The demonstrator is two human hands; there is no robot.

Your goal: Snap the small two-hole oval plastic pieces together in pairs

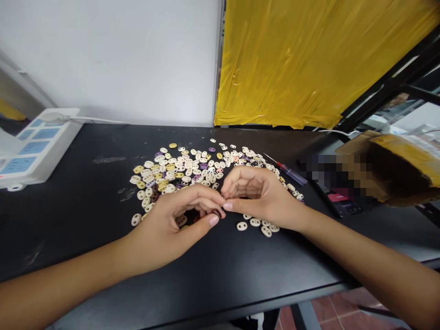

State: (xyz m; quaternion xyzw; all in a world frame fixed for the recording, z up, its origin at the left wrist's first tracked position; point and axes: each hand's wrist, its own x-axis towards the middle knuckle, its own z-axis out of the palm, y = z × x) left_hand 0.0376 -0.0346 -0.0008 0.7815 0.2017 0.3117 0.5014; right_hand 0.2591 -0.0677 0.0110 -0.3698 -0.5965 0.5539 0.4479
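Note:
My left hand (182,220) is closed in a pinch, with a small dark brown two-hole oval piece (217,213) between thumb and fingers. Just beside it, my right hand (252,192) has its thumb and fingertips brought together, meeting the left fingertips. Whatever sits between the right fingertips is too small and hidden to make out. Behind and under both hands spreads a loose heap of two-hole oval pieces (188,172), mostly cream, with some yellow, purple and brown ones. Several cream pieces (255,222) lie below my right hand.
A black table (192,284) bears everything. A white power strip (51,146) stands at the left. Right of the heap are a screwdriver (285,168) with a clear purple handle, a dark flat device (347,206), partly blurred, and an open cardboard box (405,176). Yellow sheeting (282,59) hangs behind.

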